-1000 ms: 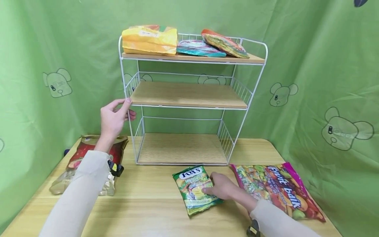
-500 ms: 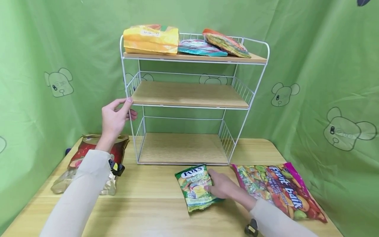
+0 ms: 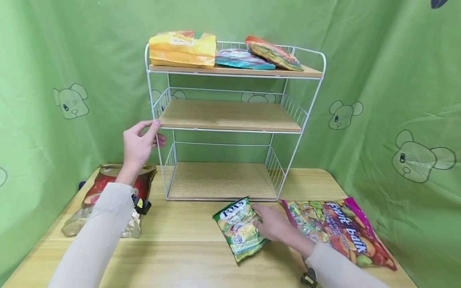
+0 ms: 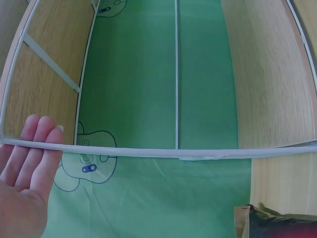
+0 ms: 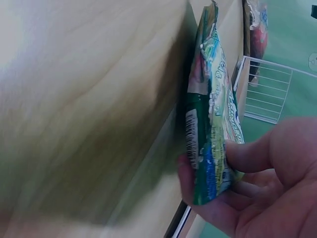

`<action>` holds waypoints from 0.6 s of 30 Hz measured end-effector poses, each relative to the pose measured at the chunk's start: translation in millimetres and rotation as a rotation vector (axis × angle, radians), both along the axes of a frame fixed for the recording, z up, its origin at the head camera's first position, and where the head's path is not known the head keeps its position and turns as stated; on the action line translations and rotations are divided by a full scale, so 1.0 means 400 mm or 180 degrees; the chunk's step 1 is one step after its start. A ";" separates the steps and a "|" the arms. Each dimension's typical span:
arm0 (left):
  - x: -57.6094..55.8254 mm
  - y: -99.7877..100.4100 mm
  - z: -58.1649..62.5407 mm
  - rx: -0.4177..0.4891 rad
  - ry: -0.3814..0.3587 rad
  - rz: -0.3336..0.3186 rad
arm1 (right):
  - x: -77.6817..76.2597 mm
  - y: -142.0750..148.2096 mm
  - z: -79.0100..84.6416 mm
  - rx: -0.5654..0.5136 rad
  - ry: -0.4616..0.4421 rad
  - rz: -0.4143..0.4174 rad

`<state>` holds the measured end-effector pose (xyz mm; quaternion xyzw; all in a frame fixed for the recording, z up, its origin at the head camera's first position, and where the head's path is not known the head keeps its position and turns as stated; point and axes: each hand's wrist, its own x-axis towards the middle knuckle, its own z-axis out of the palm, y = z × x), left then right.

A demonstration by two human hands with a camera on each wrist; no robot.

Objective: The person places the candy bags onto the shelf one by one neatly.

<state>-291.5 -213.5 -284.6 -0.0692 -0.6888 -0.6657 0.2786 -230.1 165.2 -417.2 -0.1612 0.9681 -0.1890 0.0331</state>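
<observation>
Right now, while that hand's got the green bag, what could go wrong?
The right hand pinches the green bag near one edge, so it could twist or slip out.

On the top shelf, the orange bag leans over the blue bag, near the front edge. If the left hand, holding the rack, jolts it, that bag might slide off.

The right sleeve looks close to the fruit bag, so it might nudge it.

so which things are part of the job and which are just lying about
Seem in the job:
green candy bag, held by the right fingers
white rack, held by the left fingers

Just lying about, probably:
pink-edged candy bag
red bag
yellow bag, teal bag, orange bag on the top shelf
</observation>
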 end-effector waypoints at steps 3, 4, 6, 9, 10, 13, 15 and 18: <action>-0.001 0.000 -0.001 0.0001 -0.0006 -0.0003 | -0.005 0.003 -0.001 -0.0099 0.0037 -0.0011; -0.001 0.001 -0.002 0.0008 -0.0010 -0.0005 | -0.007 0.004 -0.001 -0.0146 0.0022 -0.0030; -0.001 0.000 -0.001 0.0020 -0.0014 -0.0008 | -0.010 0.006 0.003 -0.0186 0.0042 -0.0039; 0.000 -0.001 0.000 0.0037 -0.0004 -0.0004 | -0.011 0.007 0.014 -0.0312 -0.0052 -0.0120; 0.000 -0.001 0.000 0.0038 0.0002 -0.0007 | -0.011 0.008 0.019 -0.0376 -0.0104 -0.0143; -0.001 -0.001 0.001 0.0031 0.0002 -0.0013 | -0.012 0.011 0.033 -0.0526 -0.0152 -0.0156; -0.002 -0.002 0.000 0.0022 -0.0012 -0.0013 | -0.015 0.015 0.042 -0.0598 -0.0147 -0.0123; -0.003 -0.003 -0.002 0.0020 -0.0028 -0.0013 | -0.020 0.022 0.062 -0.0616 -0.0098 -0.0053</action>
